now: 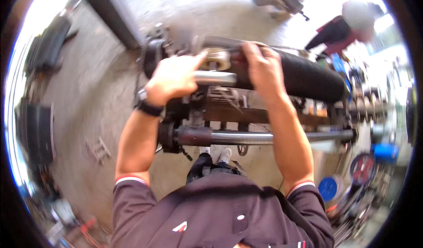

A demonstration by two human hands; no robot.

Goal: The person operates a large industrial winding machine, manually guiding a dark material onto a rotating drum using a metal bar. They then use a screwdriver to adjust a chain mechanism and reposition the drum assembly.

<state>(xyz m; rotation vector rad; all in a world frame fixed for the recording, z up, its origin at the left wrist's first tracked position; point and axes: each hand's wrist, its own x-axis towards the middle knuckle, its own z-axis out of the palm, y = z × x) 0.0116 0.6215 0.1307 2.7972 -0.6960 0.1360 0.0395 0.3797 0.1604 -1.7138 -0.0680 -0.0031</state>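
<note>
My left hand [173,77] reaches over the left end of a roller machine. Its index finger is stretched toward a pale ring-shaped roll [217,58], with the thumb spread lower down. A short silver cylinder [218,77] projects to the right beside this hand; I cannot tell whether the hand touches it. My right hand [265,67] lies over the left part of a long black roller [308,75], fingers extended across its top. Blur hides the fingertips and whatever lies under them. Below, a finned motor-like part [224,96] sits within the frame.
A shiny steel bar [251,137] runs across the machine's near side, in front of my feet. A dark steel post [112,17] rises at the far left. Another person [341,30] stands at the far right. Blue drums [384,151] and stacked parts line the right side.
</note>
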